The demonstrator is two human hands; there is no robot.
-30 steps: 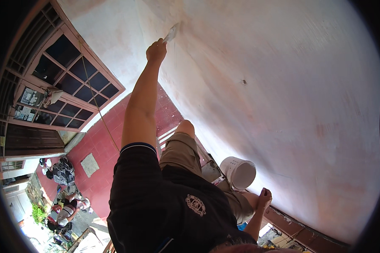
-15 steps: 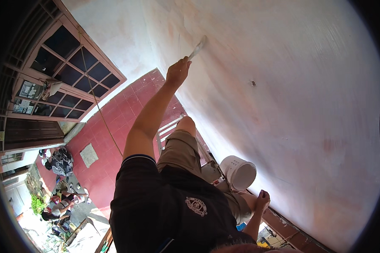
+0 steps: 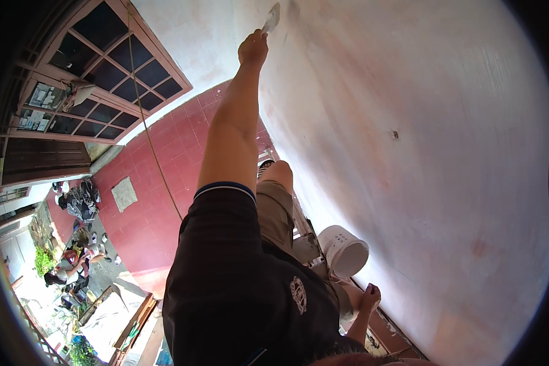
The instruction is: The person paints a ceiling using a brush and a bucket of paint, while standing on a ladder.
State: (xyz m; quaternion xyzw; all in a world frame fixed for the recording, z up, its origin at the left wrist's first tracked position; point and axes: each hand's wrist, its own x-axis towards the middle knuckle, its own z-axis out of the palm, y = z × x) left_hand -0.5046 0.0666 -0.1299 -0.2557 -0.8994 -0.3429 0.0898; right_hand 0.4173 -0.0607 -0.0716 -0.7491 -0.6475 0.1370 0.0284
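Note:
My left hand is stretched far up along the wall, its fingers wrapped round the handle of a paintbrush. The pale brush head is against or very close to the streaky white wall, near the corner; contact is hard to tell. Low on the right, my right hand is closed with curled fingers beside my leg. Whether it grips anything is hidden. Just above that hand, a white plastic bucket with small holes in its side sits tilted in view by the wall.
Beneath me lies a red tiled floor with a pale square patch. A pink-framed window is at the upper left, with a cord running down past it. A person sits low at the far left, near dark cloth.
My left hand has moved the paintbrush up and slightly left, with the arm straighter. The right hand has shifted slightly left and down, still closed. The whole view has turned a little.

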